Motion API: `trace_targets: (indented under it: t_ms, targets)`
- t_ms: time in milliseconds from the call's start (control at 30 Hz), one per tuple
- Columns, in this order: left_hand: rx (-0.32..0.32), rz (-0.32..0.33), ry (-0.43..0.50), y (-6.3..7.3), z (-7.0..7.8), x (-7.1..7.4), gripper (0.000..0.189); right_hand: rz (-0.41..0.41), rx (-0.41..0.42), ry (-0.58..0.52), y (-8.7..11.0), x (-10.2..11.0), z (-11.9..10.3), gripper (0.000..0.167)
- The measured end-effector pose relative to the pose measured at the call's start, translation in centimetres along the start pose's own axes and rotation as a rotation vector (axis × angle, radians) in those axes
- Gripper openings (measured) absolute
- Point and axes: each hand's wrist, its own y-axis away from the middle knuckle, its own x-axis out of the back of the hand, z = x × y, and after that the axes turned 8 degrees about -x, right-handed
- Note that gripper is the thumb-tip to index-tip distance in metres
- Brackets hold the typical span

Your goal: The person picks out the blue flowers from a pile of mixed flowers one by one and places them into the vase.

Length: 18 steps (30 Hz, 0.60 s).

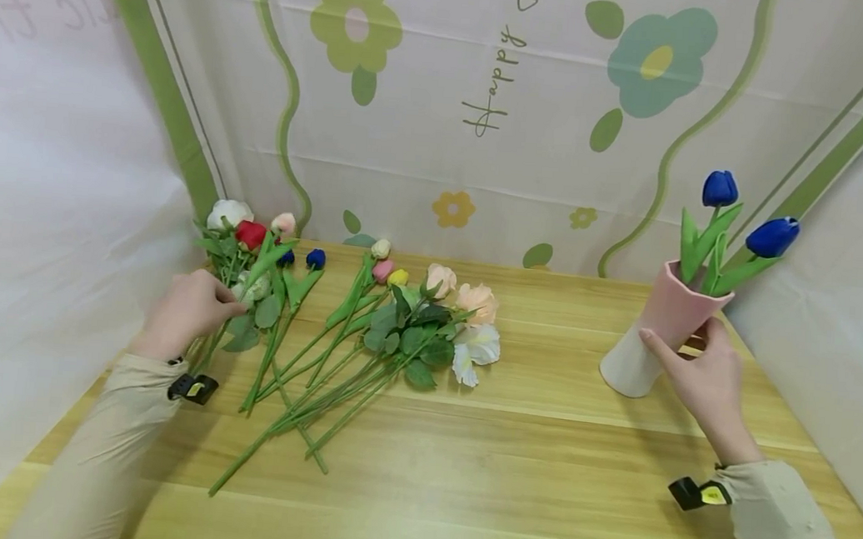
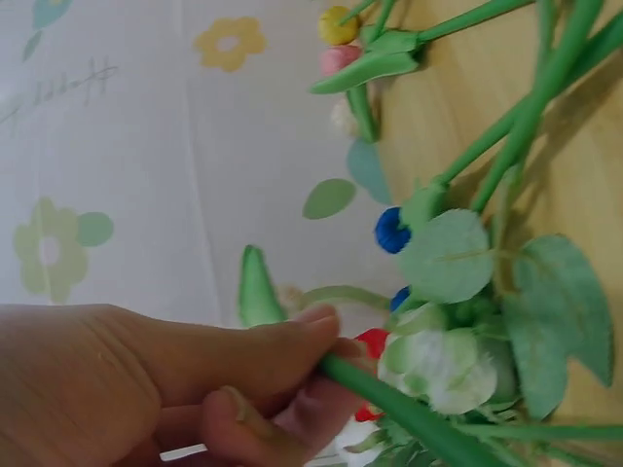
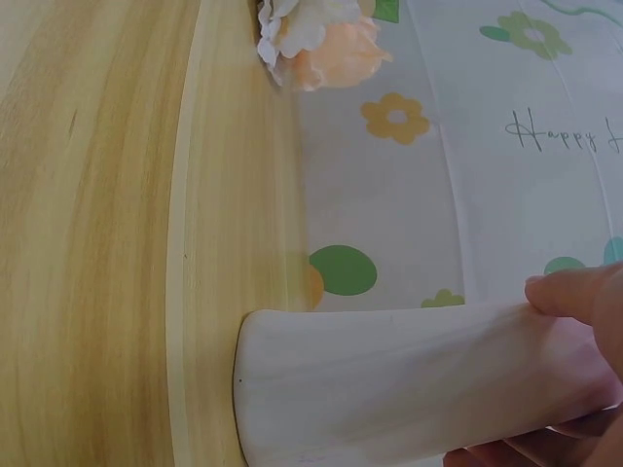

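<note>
At the left, my left hand (image 1: pixel 194 311) pinches the green stem (image 2: pixel 409 404) of a pale pink tulip (image 1: pixel 283 224) between thumb and fingers. Around that hand lie a white rose (image 1: pixel 229 214), a red rose (image 1: pixel 251 234) and a pale green-white flower (image 2: pixel 438 370) with round leaves. On the right, my right hand (image 1: pixel 705 380) grips a pink-and-white vase (image 1: pixel 652 343), thumb on the near side and fingers behind. The vase's base is at the tabletop, and two blue tulips (image 1: pixel 720 189) with green leaves stick out of its mouth. Their lower stems are hidden inside.
Two blue tulips (image 1: pixel 315 259) lie right of my left hand. Mid-table is a loose bunch with a peach flower (image 1: pixel 477 304), a white flower (image 1: pixel 477 349), a yellow tulip (image 1: pixel 398 277) and crossing stems. A printed cloth (image 1: pixel 411 134) hangs behind the wooden table (image 1: pixel 461 489).
</note>
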Motion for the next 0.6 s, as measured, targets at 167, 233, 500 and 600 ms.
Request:
trace_targets:
  t_ms: [167,233,500,600]
  targets:
    - [0.034,0.118,0.009,0.5,0.0,1.0,0.026,-0.001,0.006,-0.009,0.0,0.0,0.0,0.066]
    - [0.044,0.155,0.016,0.7,-0.4,1.5,0.025,-0.001,0.008,-0.009,0.0,0.0,-0.1,0.066]
    - [0.130,0.177,0.010,1.4,-2.4,2.3,0.032,0.001,0.007,0.001,0.0,0.1,0.0,0.066]
    - [0.148,0.151,0.012,1.5,-3.0,2.2,0.028,0.002,0.008,0.004,0.0,0.0,0.0,0.065]
